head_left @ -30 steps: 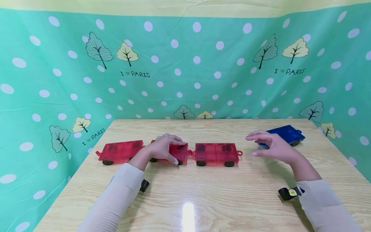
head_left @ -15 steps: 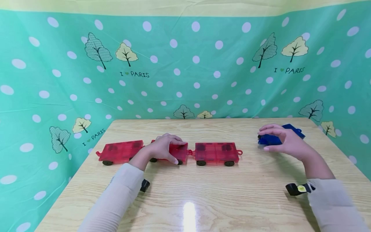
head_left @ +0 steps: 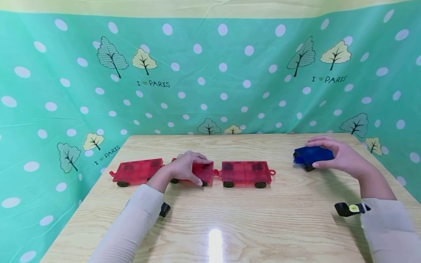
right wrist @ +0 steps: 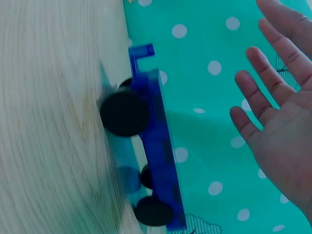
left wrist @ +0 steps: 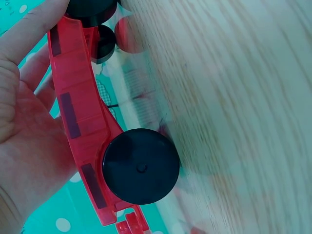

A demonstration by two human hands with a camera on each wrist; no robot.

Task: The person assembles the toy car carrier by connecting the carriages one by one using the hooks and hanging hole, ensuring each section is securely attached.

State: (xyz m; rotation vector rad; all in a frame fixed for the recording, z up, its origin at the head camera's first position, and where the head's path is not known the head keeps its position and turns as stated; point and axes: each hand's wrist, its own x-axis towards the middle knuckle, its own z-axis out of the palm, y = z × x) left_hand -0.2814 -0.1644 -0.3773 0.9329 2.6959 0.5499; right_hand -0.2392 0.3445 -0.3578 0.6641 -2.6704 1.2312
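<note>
My left hand holds the middle red toy train car, thumb on its near side and fingers over the top. In the left wrist view that red car shows its black wheels and a hook at the end. Another red car is joined at its right, and a third red car stands at its left. Over at the right, my right hand spreads above a blue toy train car. The right wrist view shows the fingers straight and apart from the blue car.
All the cars stand on a light wooden table. A green polka-dot cloth hangs behind the table and along its sides. Black wrist cameras are strapped to both wrists, the right one in plain sight.
My right hand has moved right over the blue car, uncovering its left end and covering its right end. The left hand and the red cars stay where they were.
</note>
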